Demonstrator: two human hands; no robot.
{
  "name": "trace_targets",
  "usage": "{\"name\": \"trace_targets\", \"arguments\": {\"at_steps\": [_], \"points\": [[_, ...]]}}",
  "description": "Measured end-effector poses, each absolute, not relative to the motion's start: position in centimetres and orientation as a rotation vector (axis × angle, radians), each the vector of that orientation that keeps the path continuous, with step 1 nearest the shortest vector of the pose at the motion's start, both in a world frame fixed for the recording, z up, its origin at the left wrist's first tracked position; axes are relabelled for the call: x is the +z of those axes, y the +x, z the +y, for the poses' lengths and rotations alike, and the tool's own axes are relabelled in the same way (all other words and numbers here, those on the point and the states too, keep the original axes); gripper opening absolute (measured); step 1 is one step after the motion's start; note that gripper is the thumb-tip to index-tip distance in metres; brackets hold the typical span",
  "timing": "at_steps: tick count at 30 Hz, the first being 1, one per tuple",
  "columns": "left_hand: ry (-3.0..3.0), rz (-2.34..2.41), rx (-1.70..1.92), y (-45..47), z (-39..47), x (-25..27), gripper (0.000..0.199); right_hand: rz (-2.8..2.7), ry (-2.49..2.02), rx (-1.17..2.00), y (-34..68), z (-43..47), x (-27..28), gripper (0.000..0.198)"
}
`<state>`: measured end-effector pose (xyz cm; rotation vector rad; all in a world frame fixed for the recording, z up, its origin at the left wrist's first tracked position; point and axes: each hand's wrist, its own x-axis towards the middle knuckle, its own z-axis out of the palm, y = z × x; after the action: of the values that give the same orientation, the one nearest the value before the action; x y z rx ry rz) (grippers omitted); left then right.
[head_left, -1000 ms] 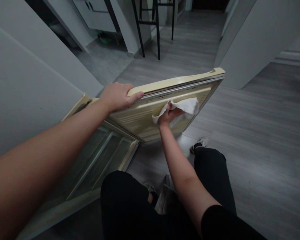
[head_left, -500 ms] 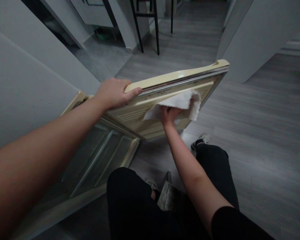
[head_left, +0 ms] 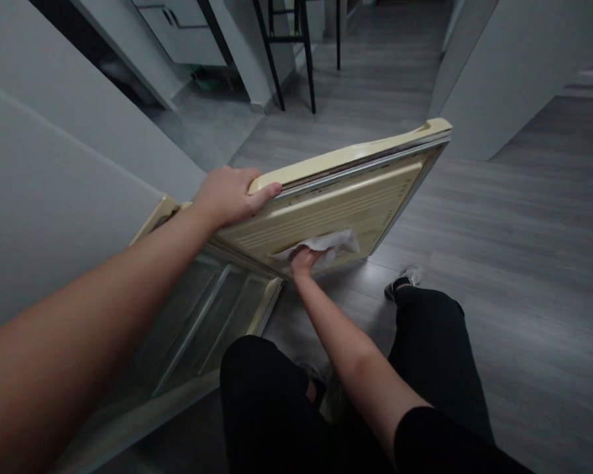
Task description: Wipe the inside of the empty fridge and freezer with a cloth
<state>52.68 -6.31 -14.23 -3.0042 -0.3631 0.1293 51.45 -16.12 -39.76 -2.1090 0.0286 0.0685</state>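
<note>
A cream fridge door (head_left: 375,191) stands swung out from its cabinet, with its ribbed inner panel and grey seal facing me. My left hand (head_left: 234,194) grips the top edge of the door near the hinge side, thumb on the inner rim. Lower on the inner panel, my right hand (head_left: 305,259) holds a white cloth (head_left: 343,242) against the surface; its fingers are partly hidden by the cloth. Below my left forearm lies the open fridge compartment (head_left: 197,329), with pale ridged inner walls.
A grey-white wall (head_left: 69,171) runs along the left. Black stool legs (head_left: 306,66) stand beyond the door, and a white cabinet (head_left: 182,33) is at upper left. A white panel (head_left: 518,85) rises at upper right. My legs straddle the space below, over grey plank floor (head_left: 524,263).
My right hand has moved down and to the left across the inner panel with the cloth, which now looks flatter. The left hand keeps its hold on the door's top edge.
</note>
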Motion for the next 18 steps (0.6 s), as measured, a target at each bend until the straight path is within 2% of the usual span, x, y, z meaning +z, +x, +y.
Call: {"name": "trace_targets", "arguments": {"at_steps": [4, 7, 11, 15, 18], "points": [[-2.994, -0.407, 0.148, 52.6, -6.3, -14.2, 0.085, -0.111, -1.929, 0.159, 43.5, -10.4, -38.7, 0.037], [-3.012, -0.414, 0.161, 52.6, -6.2, -14.3, 0.083, 0.047, -1.831, 0.165, 43.3, -10.1, -38.2, 0.035], [-3.033, -0.436, 0.127, 52.8, -6.0, -14.5, 0.082, 0.29, -1.787, 0.091, 50.5, -13.5, -37.5, 0.035], [-3.063, -0.48, 0.127, 53.2, -5.9, -14.6, 0.082, 0.469, -1.78, -0.064, 61.3, -18.8, -36.8, 0.055], [-3.09, -0.523, 0.169, 53.3, -5.7, -14.7, 0.083, 0.532, -1.732, -0.225, 67.0, -21.8, -36.8, 0.059]]}}
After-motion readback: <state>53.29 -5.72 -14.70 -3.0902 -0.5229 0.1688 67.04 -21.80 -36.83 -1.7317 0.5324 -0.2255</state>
